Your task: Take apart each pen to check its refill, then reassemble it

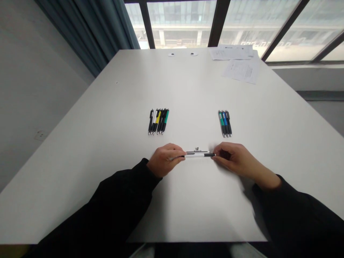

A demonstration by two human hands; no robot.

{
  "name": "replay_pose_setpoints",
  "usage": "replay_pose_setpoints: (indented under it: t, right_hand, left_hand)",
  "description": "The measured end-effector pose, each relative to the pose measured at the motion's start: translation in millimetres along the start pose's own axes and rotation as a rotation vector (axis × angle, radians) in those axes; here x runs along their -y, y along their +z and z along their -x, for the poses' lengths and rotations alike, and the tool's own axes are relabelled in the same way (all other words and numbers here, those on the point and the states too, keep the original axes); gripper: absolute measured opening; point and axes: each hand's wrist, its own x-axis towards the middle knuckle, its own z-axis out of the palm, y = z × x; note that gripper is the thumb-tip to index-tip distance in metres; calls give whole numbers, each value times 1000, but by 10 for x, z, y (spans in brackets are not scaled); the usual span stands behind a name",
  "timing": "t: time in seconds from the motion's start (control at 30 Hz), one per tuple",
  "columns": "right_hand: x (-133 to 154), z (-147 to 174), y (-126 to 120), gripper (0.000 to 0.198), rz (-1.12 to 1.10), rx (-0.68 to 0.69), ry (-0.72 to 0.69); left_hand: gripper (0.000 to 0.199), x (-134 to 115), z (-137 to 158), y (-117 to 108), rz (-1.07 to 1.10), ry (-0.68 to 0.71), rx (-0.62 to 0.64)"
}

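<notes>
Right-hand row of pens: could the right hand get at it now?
Probably yes: the row lies just beyond the right hand with nothing visible between, though it is busy with a white pen.

The papers (240,71) at the far right of the desk (193,200) bore lines of print, the farther sheet (231,54) with darker marks along its far edge, all too small and blurred to read.

The left pen row (158,122) and right pen row (225,123) lie beyond the near pen (199,155). Papers (238,66) lie at the worktop's (193,204) far right.
</notes>
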Motion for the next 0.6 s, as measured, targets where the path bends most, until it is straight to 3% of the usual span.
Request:
replay_pose_setpoints:
  t: [0.37, 0.6]
  right_hand:
    - [41, 0, -17, 4, -1, -37, 24]
    - [17, -4, 6, 5, -5, -50, 31]
  left_hand:
    - [22, 9, -17, 18, -50, 55, -40]
    - [16, 91, -11, 16, -189, 220, -57]
